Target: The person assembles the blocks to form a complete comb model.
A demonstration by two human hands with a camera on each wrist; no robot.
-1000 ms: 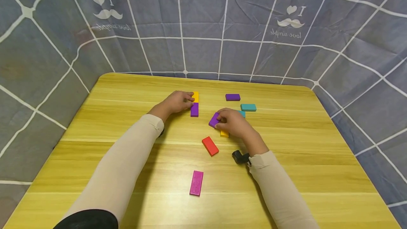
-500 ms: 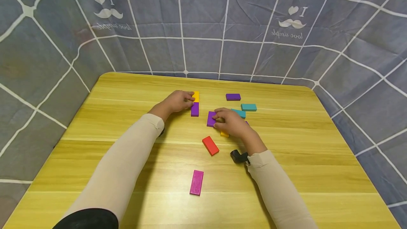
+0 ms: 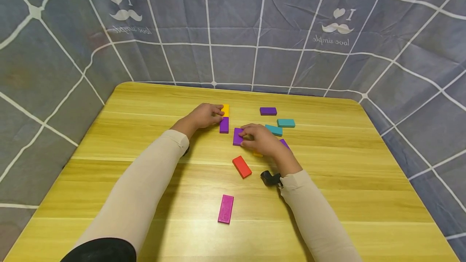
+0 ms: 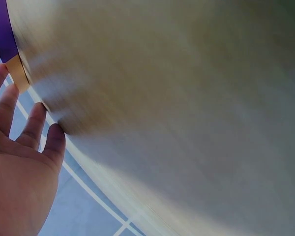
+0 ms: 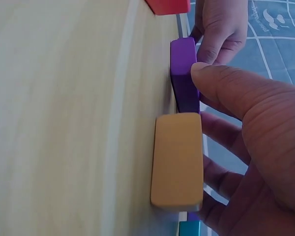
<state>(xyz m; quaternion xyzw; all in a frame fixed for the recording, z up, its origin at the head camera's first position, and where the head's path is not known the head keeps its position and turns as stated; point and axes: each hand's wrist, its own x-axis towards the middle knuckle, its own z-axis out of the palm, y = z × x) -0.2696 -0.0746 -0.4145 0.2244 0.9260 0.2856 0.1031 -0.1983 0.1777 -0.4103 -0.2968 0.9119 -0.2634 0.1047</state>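
My right hand (image 3: 265,140) pinches a purple block (image 3: 237,137) at the table, thumb on its near edge in the right wrist view. Left of it stand a yellow block (image 3: 226,110) and a second purple block (image 3: 224,125), end to end in a short column. My left hand (image 3: 203,115) rests beside that column with its fingertips touching it; in the left wrist view its fingers (image 4: 33,128) are spread and fairly straight. Beneath the right hand lies an orange-yellow block (image 5: 178,160), mostly hidden in the head view.
Two teal blocks (image 3: 286,123) and a dark purple block (image 3: 268,111) lie at the back right. Another purple block (image 3: 284,144) shows partly behind the right hand. Nearer me are a red block (image 3: 242,167) and a magenta block (image 3: 225,209). Grey grid cloth surrounds the wooden table (image 3: 164,197).
The right hand has slid its purple block leftward toward the column and turned it straighter. More of the teal and purple blocks behind that hand now shows. The left hand has stayed in place.
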